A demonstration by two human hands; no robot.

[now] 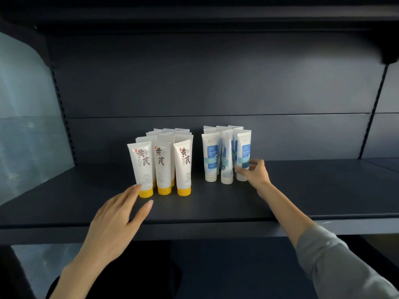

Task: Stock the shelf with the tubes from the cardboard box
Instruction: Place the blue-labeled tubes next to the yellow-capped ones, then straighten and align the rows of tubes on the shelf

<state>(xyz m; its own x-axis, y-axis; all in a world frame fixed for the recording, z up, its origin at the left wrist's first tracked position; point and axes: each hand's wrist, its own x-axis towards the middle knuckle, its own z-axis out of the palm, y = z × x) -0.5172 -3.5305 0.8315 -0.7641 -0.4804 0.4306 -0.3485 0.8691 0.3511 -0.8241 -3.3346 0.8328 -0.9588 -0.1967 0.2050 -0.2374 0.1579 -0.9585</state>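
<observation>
Two groups of tubes stand cap-down on the dark shelf (216, 208). On the left are several white tubes with yellow caps (160, 165), in rows. To the right are several white tubes with blue labels (226, 156). My right hand (255, 172) pinches the lower part of the front right blue-label tube (244, 154), thumb and fingers curled round it. My left hand (119, 214) lies flat with straight fingers over the shelf's front; its fingertips touch the yellow cap of the front left tube (142, 167). The cardboard box is out of view.
The shelf's dark back panel (216, 83) rises behind the tubes, and an upper shelf (194, 16) hangs overhead. Slotted uprights (64, 117) stand at left and right. A pale translucent panel (26, 126) closes the left side. Bare shelf extends either side of the tubes.
</observation>
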